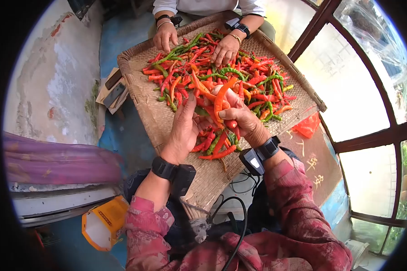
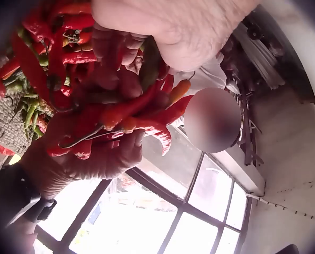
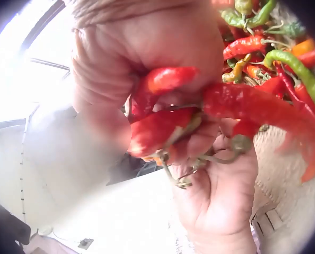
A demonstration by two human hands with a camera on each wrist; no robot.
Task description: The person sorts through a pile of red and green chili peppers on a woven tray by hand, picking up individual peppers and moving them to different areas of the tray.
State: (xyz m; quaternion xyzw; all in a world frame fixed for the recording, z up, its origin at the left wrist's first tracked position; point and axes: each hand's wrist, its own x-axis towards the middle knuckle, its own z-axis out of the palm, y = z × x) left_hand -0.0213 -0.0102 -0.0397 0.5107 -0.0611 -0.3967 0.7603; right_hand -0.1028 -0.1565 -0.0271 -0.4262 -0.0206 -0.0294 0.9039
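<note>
My right hand (image 1: 244, 118) grips a bunch of red and orange chili peppers (image 1: 220, 104), its thumb across them. Several green stems stick out of the bunch in the right wrist view. Close on its left is my left hand (image 1: 184, 128), palm turned towards the bunch and thumb raised apart from the fingers. Its loosely bent fingers meet the peppers (image 3: 162, 129) from the side, partly hidden behind them. Under both hands, a heap of red and green chili peppers (image 1: 253, 83) covers much of a woven tray (image 1: 142, 99).
Across the tray sits another person, whose left hand (image 1: 225, 50) and right hand (image 1: 166, 37) rest at the heap. A yellow lamp-like object (image 1: 108, 221) stands at lower left. Black cable (image 1: 244, 217) loops over my lap. A red plastic bag (image 1: 307, 125) lies right of the tray, near framed windows (image 1: 343, 77).
</note>
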